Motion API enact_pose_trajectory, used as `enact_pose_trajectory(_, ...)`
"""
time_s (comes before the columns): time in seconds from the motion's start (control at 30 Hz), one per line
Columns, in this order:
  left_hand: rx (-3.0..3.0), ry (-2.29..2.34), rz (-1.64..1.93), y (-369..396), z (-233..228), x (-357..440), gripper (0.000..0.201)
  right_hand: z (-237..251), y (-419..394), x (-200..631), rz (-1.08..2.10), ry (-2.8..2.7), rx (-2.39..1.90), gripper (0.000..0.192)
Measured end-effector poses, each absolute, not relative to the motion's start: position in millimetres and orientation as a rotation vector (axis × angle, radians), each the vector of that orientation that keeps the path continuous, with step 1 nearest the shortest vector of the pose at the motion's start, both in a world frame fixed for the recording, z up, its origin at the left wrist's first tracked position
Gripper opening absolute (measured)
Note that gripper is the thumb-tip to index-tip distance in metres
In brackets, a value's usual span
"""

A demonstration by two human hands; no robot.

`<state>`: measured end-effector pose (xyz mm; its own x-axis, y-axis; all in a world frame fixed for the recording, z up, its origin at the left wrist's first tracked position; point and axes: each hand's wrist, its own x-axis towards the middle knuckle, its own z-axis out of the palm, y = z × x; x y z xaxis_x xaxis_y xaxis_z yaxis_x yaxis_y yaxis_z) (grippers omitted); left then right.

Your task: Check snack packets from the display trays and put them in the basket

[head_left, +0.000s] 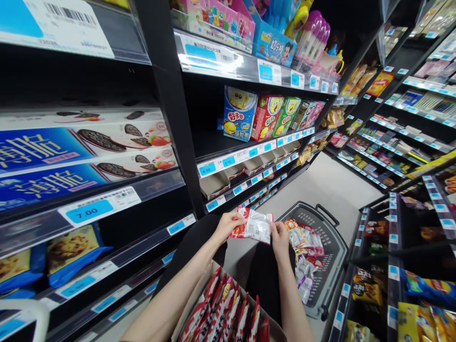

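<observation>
A small red and silver snack packet (pixel 257 225) is stretched between my two hands, above my knees. My left hand (pixel 228 225) pinches its left end, where the wrapper is red. At the right edge, the fingers of my right hand (pixel 280 237) are closed on the silver side. On my lap rests an open cardboard box (pixel 188 304) packed with several upright red packets (pixel 228 308). To the right of my right hand, a grey plastic basket (pixel 333 266) on the floor holds several loose packets (pixel 306 242) in red, orange and purple.
Shelves on the left carry blue and white cookie boxes (pixel 53 147) and blue cookie bags (pixel 73 251). Ahead, cartoon snack boxes (pixel 240 114) stand above small open cartons (pixel 215 183). A snack rack (pixel 392 266) borders the right side; pale floor (pixel 335 180) runs between.
</observation>
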<state>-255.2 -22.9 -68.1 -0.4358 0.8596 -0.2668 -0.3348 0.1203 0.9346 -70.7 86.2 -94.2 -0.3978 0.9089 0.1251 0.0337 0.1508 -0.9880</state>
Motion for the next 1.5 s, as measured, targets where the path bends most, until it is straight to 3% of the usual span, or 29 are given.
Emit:
enact_pose_trajectory(0.37, 0.52, 1.124, 1.485, -21.9, -60.1, -261.1, 0.029, -82.5, 85.5, -68.1, 1.658, -1.396, -0.811, 0.023)
enact_pose_trajectory(0.73, 0.449, 1.425, 1.464, -20.2, -64.0, -255.5, 0.033, -102.8, 88.8, -69.0, 1.262, -1.462, -1.024, 0.02)
enact_pose_trajectory(1.13, 0.456, 1.404, 1.47, -18.0, -64.1, -253.5, 0.033, -96.2, 87.7, -73.3, 1.115, -1.575, -0.948, 0.025)
enact_pose_trajectory(1.3, 0.5, 1.308, 1.419, -17.7, -74.5, -237.1, 0.031, -80.4, 64.9, -76.8, 0.993, -1.762, -0.853, 0.028)
enact_pose_trajectory(1.5, 0.541, 1.018, 1.426, -20.2, -69.4, -211.7, 0.03, -68.4, 42.5, -91.3, 1.063, -1.99, -0.613, 0.029)
